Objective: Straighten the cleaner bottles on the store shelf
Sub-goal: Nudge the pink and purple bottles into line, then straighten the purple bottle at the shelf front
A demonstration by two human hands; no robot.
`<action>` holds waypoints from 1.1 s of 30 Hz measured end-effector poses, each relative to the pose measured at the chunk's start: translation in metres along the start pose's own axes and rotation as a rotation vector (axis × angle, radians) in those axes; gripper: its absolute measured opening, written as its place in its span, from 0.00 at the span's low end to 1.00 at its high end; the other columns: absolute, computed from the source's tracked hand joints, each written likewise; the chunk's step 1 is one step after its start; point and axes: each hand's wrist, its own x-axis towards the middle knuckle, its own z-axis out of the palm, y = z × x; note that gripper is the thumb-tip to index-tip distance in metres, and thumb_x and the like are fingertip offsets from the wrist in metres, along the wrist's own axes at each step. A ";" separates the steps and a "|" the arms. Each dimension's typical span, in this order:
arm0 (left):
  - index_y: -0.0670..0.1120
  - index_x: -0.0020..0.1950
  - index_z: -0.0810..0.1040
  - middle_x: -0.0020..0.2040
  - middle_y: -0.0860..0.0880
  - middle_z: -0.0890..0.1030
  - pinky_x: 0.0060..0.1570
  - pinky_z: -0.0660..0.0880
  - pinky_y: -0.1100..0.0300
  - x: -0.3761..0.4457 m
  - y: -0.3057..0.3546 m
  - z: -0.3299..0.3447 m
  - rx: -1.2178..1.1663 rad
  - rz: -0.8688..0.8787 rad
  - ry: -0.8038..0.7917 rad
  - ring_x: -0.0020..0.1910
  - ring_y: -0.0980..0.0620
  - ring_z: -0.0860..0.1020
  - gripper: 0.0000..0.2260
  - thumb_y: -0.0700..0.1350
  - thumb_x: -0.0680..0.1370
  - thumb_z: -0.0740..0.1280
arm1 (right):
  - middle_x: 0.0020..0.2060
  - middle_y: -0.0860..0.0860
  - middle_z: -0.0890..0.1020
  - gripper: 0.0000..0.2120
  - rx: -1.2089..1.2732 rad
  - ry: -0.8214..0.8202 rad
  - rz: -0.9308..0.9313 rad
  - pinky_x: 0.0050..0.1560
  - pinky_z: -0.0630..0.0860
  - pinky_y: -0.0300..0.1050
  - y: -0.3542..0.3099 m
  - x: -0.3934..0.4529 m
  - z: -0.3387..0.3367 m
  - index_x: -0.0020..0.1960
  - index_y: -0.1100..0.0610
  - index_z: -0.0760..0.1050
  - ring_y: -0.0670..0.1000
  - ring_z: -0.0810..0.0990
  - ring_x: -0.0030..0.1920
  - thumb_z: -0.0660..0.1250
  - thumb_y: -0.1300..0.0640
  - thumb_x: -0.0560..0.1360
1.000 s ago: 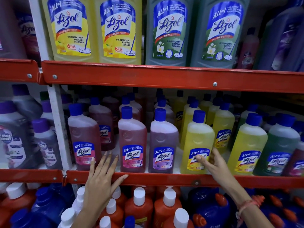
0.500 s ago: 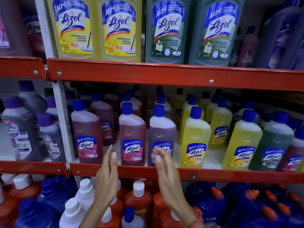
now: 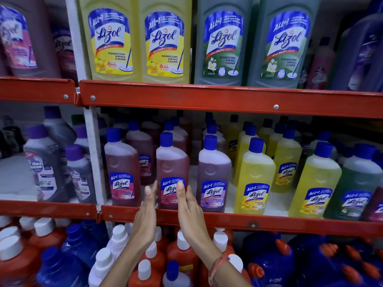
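The middle shelf (image 3: 207, 219) carries a front row of Lizol bottles with blue caps. From left stand a red-pink bottle (image 3: 121, 168), a second pink bottle (image 3: 172, 162), a purple bottle (image 3: 213, 172), then yellow bottles (image 3: 253, 177) and a green one (image 3: 356, 187). My left hand (image 3: 146, 216) and my right hand (image 3: 189, 212) are raised palms facing each other, just in front of the second pink bottle, one at each side of its label. The fingers are straight and hold nothing. Whether the fingertips touch the bottle is unclear.
Large yellow and green Lizol bottles (image 3: 165, 42) stand on the upper shelf (image 3: 228, 98). Below are orange bottles with white caps (image 3: 182, 251) and dark blue bottles (image 3: 269, 262). A white upright post (image 3: 93, 154) splits off a left bay of grey bottles (image 3: 44, 168).
My right hand left the yellow bottle and swept left. My left hand turned upright. Both hands now flank the second pink bottle, closer together than half a second ago.
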 end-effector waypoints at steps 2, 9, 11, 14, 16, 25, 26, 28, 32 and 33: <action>0.69 0.70 0.64 0.72 0.55 0.72 0.77 0.59 0.44 -0.001 0.003 -0.001 0.001 0.018 -0.008 0.71 0.53 0.70 0.42 0.85 0.60 0.44 | 0.74 0.48 0.69 0.49 0.001 -0.002 -0.007 0.75 0.61 0.52 0.001 0.002 0.005 0.78 0.46 0.53 0.50 0.66 0.74 0.44 0.20 0.64; 0.71 0.70 0.63 0.72 0.56 0.71 0.77 0.58 0.45 -0.001 0.001 -0.005 0.054 0.003 0.027 0.73 0.51 0.69 0.39 0.83 0.62 0.45 | 0.69 0.48 0.75 0.51 0.048 0.038 -0.009 0.70 0.70 0.53 0.005 0.004 0.007 0.76 0.44 0.59 0.49 0.74 0.68 0.45 0.18 0.61; 0.76 0.64 0.63 0.74 0.54 0.71 0.77 0.58 0.43 -0.003 0.002 -0.006 0.074 0.003 0.035 0.72 0.50 0.70 0.34 0.84 0.62 0.44 | 0.66 0.47 0.77 0.50 0.059 0.037 -0.014 0.67 0.73 0.51 0.005 0.004 0.005 0.75 0.44 0.60 0.47 0.76 0.64 0.45 0.18 0.60; 0.81 0.58 0.64 0.74 0.52 0.72 0.77 0.59 0.42 -0.003 0.001 -0.007 0.082 -0.001 0.031 0.72 0.49 0.70 0.28 0.84 0.62 0.44 | 0.66 0.46 0.78 0.52 0.058 0.049 -0.018 0.67 0.73 0.48 0.007 0.003 0.001 0.75 0.45 0.62 0.45 0.76 0.64 0.45 0.17 0.59; 0.81 0.58 0.66 0.73 0.53 0.73 0.77 0.59 0.42 -0.004 0.001 -0.008 0.077 0.006 0.023 0.72 0.49 0.70 0.27 0.84 0.63 0.45 | 0.66 0.45 0.77 0.47 0.053 0.032 -0.025 0.63 0.72 0.37 0.007 -0.001 -0.005 0.74 0.46 0.64 0.41 0.76 0.61 0.47 0.21 0.63; 0.48 0.61 0.78 0.55 0.53 0.79 0.49 0.67 0.81 -0.029 0.014 0.012 0.234 0.432 0.269 0.56 0.64 0.76 0.34 0.71 0.77 0.45 | 0.44 0.41 0.84 0.25 0.079 0.372 -0.169 0.47 0.73 0.33 0.018 -0.014 -0.048 0.48 0.44 0.78 0.36 0.81 0.47 0.49 0.30 0.73; 0.49 0.58 0.79 0.53 0.53 0.80 0.50 0.68 0.78 -0.032 0.015 0.019 0.214 0.459 0.224 0.55 0.60 0.78 0.33 0.70 0.78 0.45 | 0.45 0.44 0.83 0.26 0.077 0.444 -0.178 0.47 0.74 0.35 0.023 -0.015 -0.053 0.48 0.46 0.78 0.39 0.81 0.48 0.49 0.30 0.74; 0.54 0.58 0.78 0.54 0.57 0.81 0.54 0.70 0.75 -0.034 0.015 0.035 0.187 0.415 0.050 0.57 0.61 0.78 0.32 0.73 0.75 0.46 | 0.55 0.47 0.80 0.27 0.034 0.492 -0.156 0.56 0.75 0.44 0.031 -0.015 -0.063 0.58 0.47 0.76 0.44 0.78 0.57 0.49 0.32 0.75; 0.61 0.78 0.55 0.77 0.65 0.58 0.74 0.55 0.68 -0.037 0.016 0.061 0.283 0.239 -0.269 0.75 0.69 0.56 0.41 0.79 0.68 0.45 | 0.73 0.41 0.63 0.28 -0.016 0.267 -0.079 0.73 0.59 0.43 0.034 -0.014 -0.073 0.76 0.43 0.58 0.39 0.60 0.72 0.52 0.38 0.77; 0.60 0.79 0.50 0.78 0.64 0.54 0.76 0.52 0.63 -0.036 0.017 0.066 0.297 0.192 -0.314 0.76 0.67 0.54 0.43 0.80 0.68 0.44 | 0.74 0.40 0.62 0.29 -0.006 0.232 -0.074 0.74 0.58 0.42 0.033 -0.013 -0.075 0.77 0.43 0.56 0.37 0.58 0.72 0.52 0.38 0.77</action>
